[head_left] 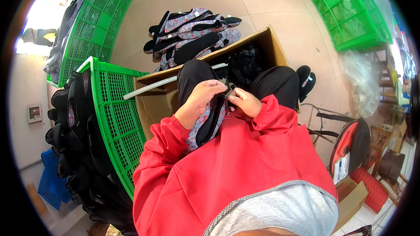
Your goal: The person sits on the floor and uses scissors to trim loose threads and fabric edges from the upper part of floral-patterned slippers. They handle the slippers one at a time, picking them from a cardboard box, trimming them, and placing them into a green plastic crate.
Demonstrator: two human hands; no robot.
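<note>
A floral slipper point(210, 125) with a black lining lies across my lap. My left hand point(202, 97) is closed on its upper end, fingertips bent in at the edge. Close beside it, my right hand point(245, 102) is pinched at the same end of the slipper. Something thin and dark shows at the right fingertips, too small to name. A short black strip stands just above that hand. The two hands nearly meet between my knees.
An open cardboard box point(280, 54) stands before my knees, with black plastic inside and a white rod point(151, 87) across it. Beyond lies a pile of floral slippers point(192, 32). Green crates point(116, 120) of black footwear stand left; another green crate point(345, 13) is far right.
</note>
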